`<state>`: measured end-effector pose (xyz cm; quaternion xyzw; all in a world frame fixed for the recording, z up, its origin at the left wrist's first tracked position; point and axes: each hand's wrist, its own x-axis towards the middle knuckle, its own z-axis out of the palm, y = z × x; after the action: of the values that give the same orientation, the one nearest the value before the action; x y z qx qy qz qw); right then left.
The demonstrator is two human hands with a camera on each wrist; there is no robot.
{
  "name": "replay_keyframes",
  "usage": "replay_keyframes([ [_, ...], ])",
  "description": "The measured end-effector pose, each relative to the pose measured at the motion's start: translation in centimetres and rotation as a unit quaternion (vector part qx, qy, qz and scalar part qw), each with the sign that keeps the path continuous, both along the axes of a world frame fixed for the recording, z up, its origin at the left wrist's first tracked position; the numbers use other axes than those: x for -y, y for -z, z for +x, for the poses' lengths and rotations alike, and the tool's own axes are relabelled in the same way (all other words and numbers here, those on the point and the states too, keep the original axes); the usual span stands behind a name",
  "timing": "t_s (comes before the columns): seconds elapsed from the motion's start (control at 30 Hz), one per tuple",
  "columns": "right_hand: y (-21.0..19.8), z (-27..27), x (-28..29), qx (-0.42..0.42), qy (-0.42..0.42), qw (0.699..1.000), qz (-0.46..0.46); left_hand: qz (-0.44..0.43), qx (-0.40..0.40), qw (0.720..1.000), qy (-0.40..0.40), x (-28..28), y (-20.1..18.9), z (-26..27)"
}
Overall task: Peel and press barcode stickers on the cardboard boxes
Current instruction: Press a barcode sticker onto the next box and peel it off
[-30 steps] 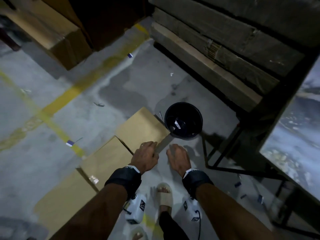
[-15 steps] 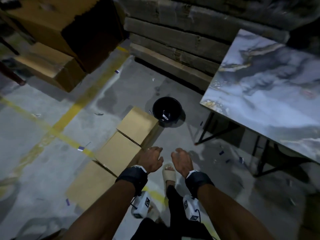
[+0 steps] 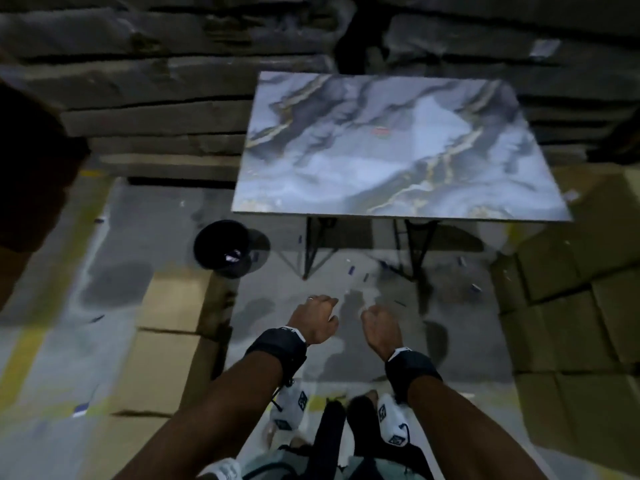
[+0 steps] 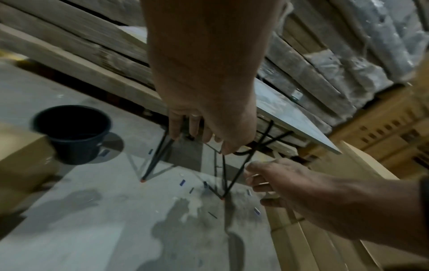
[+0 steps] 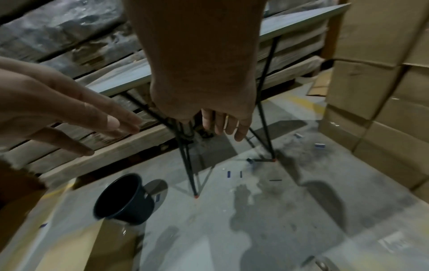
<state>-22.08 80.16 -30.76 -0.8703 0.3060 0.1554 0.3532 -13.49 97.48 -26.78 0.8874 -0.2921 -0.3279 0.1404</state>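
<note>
A person stands on a grey concrete floor [image 3: 166,237] in a dim warehouse, both hands held out low and holding nothing. The left hand [image 3: 313,318] hangs with fingers [image 4: 176,126] loosely bent and a ring on one of them; the right hand [image 3: 379,323] is likewise relaxed, its fingers [image 5: 223,124] slack and pointing down. Neither touches anything.

A row of cardboard boxes [image 3: 173,299] lies flat on the floor to the person's left, close to the left forearm, and more boxes [image 3: 571,278] are stacked along the right. No barcode sticker can be made out on any box top, and no printing on the boxes is readable. Small blue-and-white paper scraps [image 5: 228,174] are scattered across the floor near the table legs; whether they carry barcodes is too blurred to tell.

Ahead stands a marble-patterned table [image 3: 398,150] on thin black wire legs [image 5: 190,174] with orange tips, a small red mark near its middle that cannot be read. A black bucket [image 3: 223,244] sits on the floor between the table and the left row of boxes, with a pale scrap inside. Faded yellow lines [image 3: 20,355] cross the floor. Black wrist straps [image 3: 277,348] carry white camera units marked with square black patterns.
</note>
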Motion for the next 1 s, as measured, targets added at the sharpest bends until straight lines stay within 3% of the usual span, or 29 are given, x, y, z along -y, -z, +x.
replay_keyframes([
  [0.33,-1.5,-6.2,20.5,0.05,0.218,0.974,0.013,0.006,0.023,0.98,0.195,24.5,-1.5,0.6],
  [0.57,-2.6,-10.5,29.9,0.103,0.325,0.939,-0.047,-0.053,0.018,0.961,0.271,36.6,-3.2,0.2],
  [0.9,-4.7,-8.8,42.0,0.14,0.451,0.882,-0.009,-0.114,0.012,0.917,0.381,54.2,-5.3,2.9],
  [1.0,-5.5,-6.9,46.5,0.15,0.485,0.861,-0.032,-0.122,0.024,0.902,0.414,60.8,-3.9,5.1],
])
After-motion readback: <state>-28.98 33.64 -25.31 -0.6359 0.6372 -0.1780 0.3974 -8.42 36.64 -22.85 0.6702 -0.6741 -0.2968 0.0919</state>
